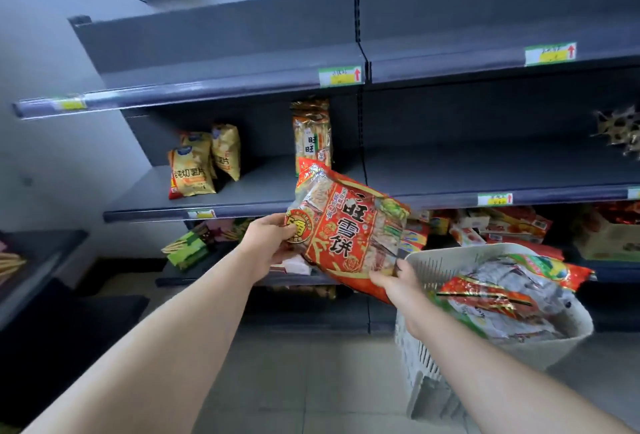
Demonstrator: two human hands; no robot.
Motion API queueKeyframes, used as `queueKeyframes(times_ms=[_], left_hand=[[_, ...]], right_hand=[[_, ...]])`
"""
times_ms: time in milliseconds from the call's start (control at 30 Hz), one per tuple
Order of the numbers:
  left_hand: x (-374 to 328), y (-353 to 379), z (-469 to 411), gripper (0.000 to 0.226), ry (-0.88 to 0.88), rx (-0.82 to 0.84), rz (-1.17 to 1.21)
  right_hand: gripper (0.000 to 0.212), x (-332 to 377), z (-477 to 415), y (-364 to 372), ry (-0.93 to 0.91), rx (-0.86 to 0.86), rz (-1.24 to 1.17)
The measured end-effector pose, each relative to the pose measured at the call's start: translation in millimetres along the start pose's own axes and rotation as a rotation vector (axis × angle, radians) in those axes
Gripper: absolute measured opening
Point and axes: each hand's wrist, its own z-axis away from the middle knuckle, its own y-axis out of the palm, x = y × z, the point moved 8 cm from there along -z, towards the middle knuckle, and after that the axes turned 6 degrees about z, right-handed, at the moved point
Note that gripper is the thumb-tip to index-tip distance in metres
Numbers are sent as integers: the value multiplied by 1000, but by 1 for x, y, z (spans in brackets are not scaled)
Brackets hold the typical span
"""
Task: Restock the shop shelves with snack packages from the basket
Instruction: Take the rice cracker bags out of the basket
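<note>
The red pack [349, 229] is held tilted in the air just left of the basket [446, 255], above its rim. The left grip [273, 239] pinches the pack's left edge with curled fingers, and the right grip [398, 283], touching the basket's left rim, clasps the pack's lower corner. More packs [502, 298] lie heaped inside the basket.

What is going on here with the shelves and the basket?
A person holds a red snack bag in both hands: the left hand grips its left edge, the right hand its lower corner. The bag is in the air in front of the middle shelf, not yet set down. Yellow bags stand on that shelf. The basket holds more packets.
</note>
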Motion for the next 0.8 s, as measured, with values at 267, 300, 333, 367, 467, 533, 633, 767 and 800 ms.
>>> queueKeyframes(times_ms=[267,300,333,367,467,533,633,767,800], left_hand=[[-102,-137,-2,27,220,-148,130],[-115,-154,-4,27,253,-170,121],[-128,-170,-7,28,289,-191,109],[-141,-186,-11,27,329,-214,102],[-187,-231,-22,25,463,-263,86],[-217,-256,-31,27,540,-267,42],[-258,-287,-47,31,617,-282,-34],[-306,-314,-74,37,678,-332,-97],[-317,-320,-84,38,680,-342,-113]], right_hand=[[66,153,20,98,-393,-104,120],[66,172,19,113,-427,-105,129],[66,191,18,129,-459,-105,137],[66,212,19,144,-502,-114,143],[68,273,18,184,-623,-144,120],[70,310,16,210,-682,-163,116],[66,360,14,241,-745,-244,149],[63,418,7,270,-801,-330,171],[63,431,1,277,-810,-317,163]])
